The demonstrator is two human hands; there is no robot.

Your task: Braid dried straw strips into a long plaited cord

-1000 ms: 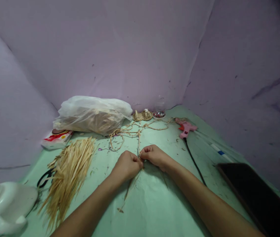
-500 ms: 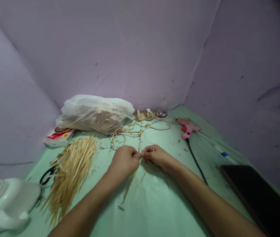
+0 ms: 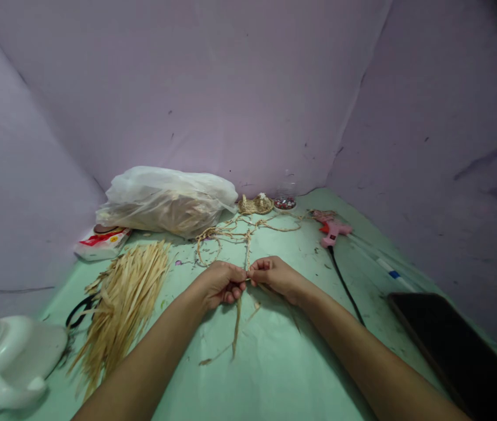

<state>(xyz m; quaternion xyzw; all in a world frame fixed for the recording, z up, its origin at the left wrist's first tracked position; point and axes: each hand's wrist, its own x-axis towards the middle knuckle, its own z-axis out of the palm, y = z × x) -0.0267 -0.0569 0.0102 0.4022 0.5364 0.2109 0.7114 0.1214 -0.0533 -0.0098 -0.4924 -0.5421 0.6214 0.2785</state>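
Observation:
A thin braided cord [image 3: 248, 248] of pale dried fibre runs from the back of the green table to my fingertips. My left hand [image 3: 224, 283] pinches the near end of the braid, its fingers curled. Close against it, my right hand [image 3: 270, 275] also pinches the strands with thumb and forefinger. Loose strand ends [image 3: 236, 330] hang below my left hand onto the table. More thin cord [image 3: 209, 248] lies in loops behind the hands. To the left lies a bundle of dry straw-coloured strips [image 3: 128, 298].
Behind are a plastic bag [image 3: 167, 202], a woven piece [image 3: 255, 204] and a clear container [image 3: 285, 199]. A pink glue gun [image 3: 335, 231] and dark phone-like slab [image 3: 454, 345] lie right; a white pot [image 3: 11, 362], scissors handle [image 3: 79, 311] and packet [image 3: 103, 242] left.
My left hand has turned so its curled fingers show beneath the thumb. The loose strands under it have shifted and spread. My right hand has barely moved.

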